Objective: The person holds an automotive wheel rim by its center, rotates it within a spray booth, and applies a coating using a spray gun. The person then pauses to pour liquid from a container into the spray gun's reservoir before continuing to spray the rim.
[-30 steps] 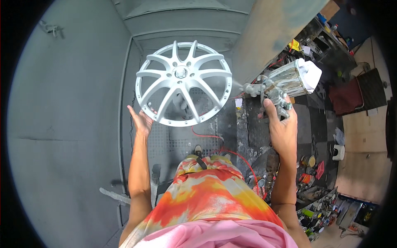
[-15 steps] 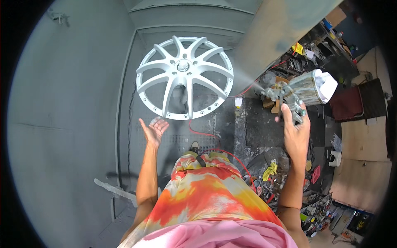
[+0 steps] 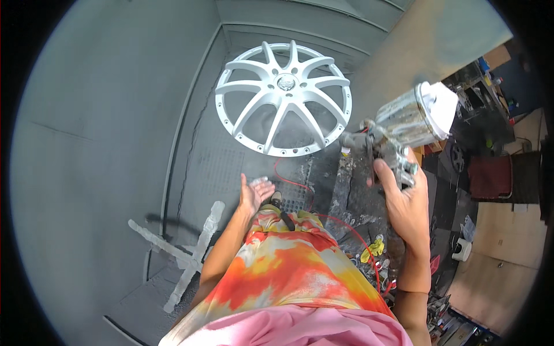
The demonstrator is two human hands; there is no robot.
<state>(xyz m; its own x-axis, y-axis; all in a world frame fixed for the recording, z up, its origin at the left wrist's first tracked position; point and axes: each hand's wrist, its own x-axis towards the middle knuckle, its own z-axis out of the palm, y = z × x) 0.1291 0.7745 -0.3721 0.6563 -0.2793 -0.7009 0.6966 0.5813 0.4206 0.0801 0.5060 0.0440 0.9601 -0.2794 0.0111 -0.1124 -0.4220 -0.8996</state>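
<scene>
A white multi-spoke wheel rim (image 3: 287, 82) is held up in front of me, its face toward me; what supports it is hidden. My right hand (image 3: 407, 199) is closed round the handle of a paint spray gun (image 3: 384, 144), whose nozzle points left at the rim's right lower edge. A paint-stained cup (image 3: 407, 115) with a white cover sits on the gun. Below the rim, apart from it, my left hand (image 3: 254, 195) is open, palm up, with nothing in it and whitish fingertips.
A paint-crusted cross-shaped stand (image 3: 189, 259) is at lower left beside the grey wall (image 3: 92, 155). A red hose (image 3: 352, 233) curves past my right leg. Clutter with a yellow cloth (image 3: 374, 248) covers the floor at right, near a wooden cabinet (image 3: 511, 248).
The view has turned, so the rim sits further right and higher. My right hand has brought the spray gun closer to the rim. The spray mist seen earlier no longer shows plainly.
</scene>
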